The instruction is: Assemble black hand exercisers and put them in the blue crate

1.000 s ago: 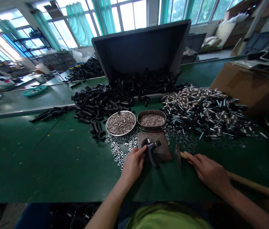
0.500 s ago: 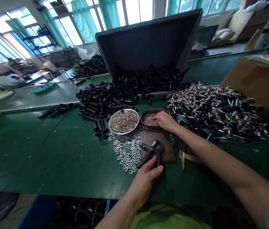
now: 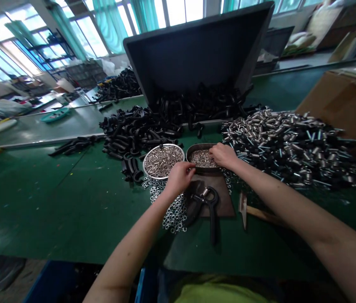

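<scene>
Just right of the frame's centre sits a dark, oval, low-walled tin (image 3: 207, 170), holding a layer of tiny, shiny metal pieces (image 3: 200, 158). Beside it to the left, a round, pale-rimmed dish (image 3: 145, 169) is heaped with short silvery pins (image 3: 162, 159). Below the tin lies a black two-legged grip tool (image 3: 212, 210), silver spring (image 3: 205, 192) near its top, legs spread toward the bottom of the frame.

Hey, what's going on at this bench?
A person's right hand reaches into an oval tin of tiny metal pieces. The left hand is by the edge of a dish of pins; whether it holds anything is unclear. A black sprung grip lies partly on a brown plate, untouched, with a hammer to its right.
</scene>
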The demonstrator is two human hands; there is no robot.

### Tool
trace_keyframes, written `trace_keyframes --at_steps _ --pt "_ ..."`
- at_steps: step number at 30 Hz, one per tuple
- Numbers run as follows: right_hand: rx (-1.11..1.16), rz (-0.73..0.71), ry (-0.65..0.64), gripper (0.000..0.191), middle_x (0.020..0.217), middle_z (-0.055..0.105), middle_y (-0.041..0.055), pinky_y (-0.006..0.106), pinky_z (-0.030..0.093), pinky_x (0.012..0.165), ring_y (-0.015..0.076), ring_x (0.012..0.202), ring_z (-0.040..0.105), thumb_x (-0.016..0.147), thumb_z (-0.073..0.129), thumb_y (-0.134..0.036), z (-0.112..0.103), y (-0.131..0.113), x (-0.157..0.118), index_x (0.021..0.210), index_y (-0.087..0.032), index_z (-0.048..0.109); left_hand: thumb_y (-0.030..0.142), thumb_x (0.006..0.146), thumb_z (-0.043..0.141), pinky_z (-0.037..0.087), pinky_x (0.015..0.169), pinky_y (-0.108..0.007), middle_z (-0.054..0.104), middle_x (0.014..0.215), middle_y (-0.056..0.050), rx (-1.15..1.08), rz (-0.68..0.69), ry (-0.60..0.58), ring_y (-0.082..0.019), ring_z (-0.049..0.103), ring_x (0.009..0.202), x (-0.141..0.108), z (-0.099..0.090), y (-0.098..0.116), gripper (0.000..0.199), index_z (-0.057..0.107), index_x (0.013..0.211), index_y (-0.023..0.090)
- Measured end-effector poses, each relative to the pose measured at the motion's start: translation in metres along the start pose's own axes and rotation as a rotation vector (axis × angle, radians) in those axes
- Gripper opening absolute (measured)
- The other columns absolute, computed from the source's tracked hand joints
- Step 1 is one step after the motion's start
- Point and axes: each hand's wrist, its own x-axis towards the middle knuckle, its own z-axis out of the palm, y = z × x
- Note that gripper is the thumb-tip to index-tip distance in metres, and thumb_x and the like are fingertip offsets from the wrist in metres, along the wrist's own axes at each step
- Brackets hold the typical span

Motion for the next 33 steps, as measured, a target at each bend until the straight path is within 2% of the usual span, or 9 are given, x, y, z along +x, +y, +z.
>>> trace_keyframes --at_steps 2,5,9,12,17,22,26,30,33 --pt "0.01 0.034 0.006 0.02 0.092 0.069 0.0122 0.028 0.042 0.07 0.0234 0.091 0.06 0.084 0.055 -0.028 -0.001 0.006 -0.003 0.088 -0.019 0.072 0.022 0.086 0.049 0.041 0.092 -0.034 0.068 0.103 -0.011 0.28 0.046 -0.068 -0.022 0.057 0.102 0.037 0.006 0.001 0.026 0.07 0.101 0.016" --pt "0.035 0.081 0.014 0.02 0.087 0.07 0.0084 0.027 0.042 0.067 0.0211 0.085 0.062 0.082 0.059 -0.036 0.0 0.011 -0.005 0.087 -0.022 0.072 0.019 0.077 0.059 0.036 0.093 -0.043 0.069 0.095 -0.018 0.403 0.016 -0.126 -0.03 0.055 0.104 0.076 0.018 0.006 0.02 0.072 0.089 0.01" --pt "0.093 0.128 0.044 0.019 0.084 0.07 0.0073 0.026 0.042 0.066 0.0204 0.083 0.062 0.078 0.063 -0.035 0.001 0.014 -0.006 0.09 -0.022 0.071 0.018 0.074 0.062 0.033 0.092 -0.043 0.068 0.098 -0.019 0.467 -0.003 -0.175 -0.03 0.058 0.101 0.095 0.031 0.009 0.022 0.07 0.093 0.01" --pt "0.176 0.127 0.072 0.015 0.083 0.071 0.0056 0.027 0.042 0.069 0.0199 0.082 0.062 0.077 0.064 -0.029 -0.001 0.015 -0.008 0.088 -0.021 0.071 0.021 0.077 0.06 0.034 0.091 -0.042 0.068 0.098 -0.02 0.474 -0.007 -0.193 -0.03 0.06 0.1 0.094 0.035 0.008 0.022 0.07 0.094 0.01" --pt "0.394 0.097 0.086 0.011 0.08 0.071 0.0026 0.025 0.045 0.07 0.0171 0.077 0.064 0.075 0.064 -0.025 -0.008 0.015 -0.021 0.08 -0.018 0.072 0.029 0.078 0.061 0.039 0.088 -0.038 0.07 0.096 -0.016 0.44 -0.041 -0.175 -0.028 0.062 0.097 0.084 0.026 0.003 0.021 0.071 0.09 0.015" --pt "0.598 0.06 0.022 0.016 0.076 0.072 -0.0008 0.023 0.048 0.062 0.0129 0.064 0.064 0.076 0.06 -0.019 -0.006 0.001 -0.052 0.086 -0.019 0.072 0.029 0.08 0.056 0.041 0.088 -0.036 0.07 0.095 -0.012 0.357 -0.067 -0.125 -0.025 0.062 0.096 0.071 0.022 0.0 0.021 0.071 0.09 0.019" --pt "0.759 0.04 0.011 0.015 0.077 0.071 0.0001 0.024 0.049 0.063 0.014 0.066 0.064 0.075 0.059 -0.019 0.002 -0.015 -0.08 0.085 -0.019 0.07 0.023 0.08 0.052 0.044 0.083 -0.034 0.07 0.092 -0.012 0.254 -0.087 -0.083 -0.024 0.062 0.093 0.066 0.025 0.0 0.022 0.071 0.09 0.018" --pt "0.785 0.013 0.009 0.01 0.073 0.068 0.0007 0.027 0.047 0.066 0.0152 0.068 0.063 0.075 0.059 -0.021 0.012 -0.026 -0.094 0.077 -0.019 0.069 0.021 0.078 0.054 0.045 0.079 -0.033 0.07 0.087 -0.01 0.103 -0.087 -0.023 -0.023 0.063 0.087 0.062 0.022 0.0 0.019 0.069 0.088 0.017" --pt "0.771 -0.059 0.012 0.007 0.08 0.067 0.002 0.027 0.046 0.071 0.0153 0.076 0.061 0.075 0.061 -0.021 0.016 -0.029 -0.096 0.074 -0.018 0.068 0.023 0.079 0.055 0.046 0.074 -0.026 0.07 0.086 -0.005 -0.025 -0.07 0.015 -0.017 0.063 0.081 0.052 0.017 -0.003 0.016 0.066 0.089 0.017"
